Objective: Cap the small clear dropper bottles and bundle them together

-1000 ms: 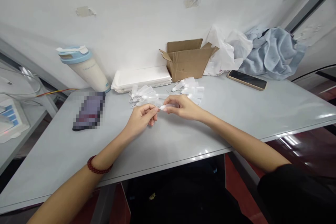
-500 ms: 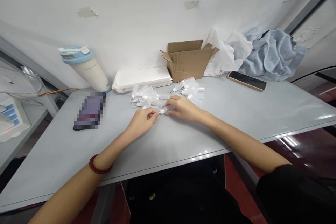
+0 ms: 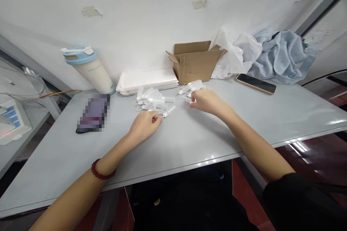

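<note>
In the narrow pinch of my left hand (image 3: 145,125) sat a clear tube (image 3: 170,110) by its tip, just released by my right hand (image 3: 208,101), now at the pile (image 3: 195,85) beyond, grip unreadable, two-handed work seemingly paused.

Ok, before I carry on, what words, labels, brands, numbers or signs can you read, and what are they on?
"LUCKY", probably: on the cream tumbler with a light-blue lid; the lettering after it is too blurred to read.
Small blue mark near the tumbler's foot: too small to read.
Dark purple item: pixelated, nothing readable.
Small clear plastic tubes with white caps, brown cardboard box: no readable text.
</note>
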### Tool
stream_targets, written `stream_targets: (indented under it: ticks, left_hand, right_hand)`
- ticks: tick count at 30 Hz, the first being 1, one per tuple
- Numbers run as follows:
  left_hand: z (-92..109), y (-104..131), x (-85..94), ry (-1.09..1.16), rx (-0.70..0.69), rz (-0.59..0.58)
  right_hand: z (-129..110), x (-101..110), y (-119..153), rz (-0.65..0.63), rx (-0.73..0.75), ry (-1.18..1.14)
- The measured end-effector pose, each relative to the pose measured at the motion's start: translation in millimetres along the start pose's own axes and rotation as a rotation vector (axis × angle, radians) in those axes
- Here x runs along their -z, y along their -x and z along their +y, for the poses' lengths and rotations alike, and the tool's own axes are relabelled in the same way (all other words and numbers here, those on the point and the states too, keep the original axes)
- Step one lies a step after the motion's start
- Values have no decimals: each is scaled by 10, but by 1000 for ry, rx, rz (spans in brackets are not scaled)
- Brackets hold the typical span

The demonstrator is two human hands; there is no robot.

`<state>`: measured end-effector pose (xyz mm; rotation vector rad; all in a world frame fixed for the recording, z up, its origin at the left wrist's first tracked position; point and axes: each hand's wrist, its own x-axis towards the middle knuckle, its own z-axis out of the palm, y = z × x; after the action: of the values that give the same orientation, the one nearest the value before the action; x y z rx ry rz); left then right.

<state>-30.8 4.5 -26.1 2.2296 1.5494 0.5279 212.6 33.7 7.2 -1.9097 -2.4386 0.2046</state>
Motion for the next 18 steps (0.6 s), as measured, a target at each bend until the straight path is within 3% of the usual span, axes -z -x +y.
stream_targets:
  ticks: [9, 18]
  left_hand:
    - [3, 4, -9, 15, -9, 24]
    - [60, 12, -1, 122, -27, 77]
  right_hand:
    - [16, 36, -3, -82, -42, -4]
    - [-53, -16, 31, -70, 123, -196]
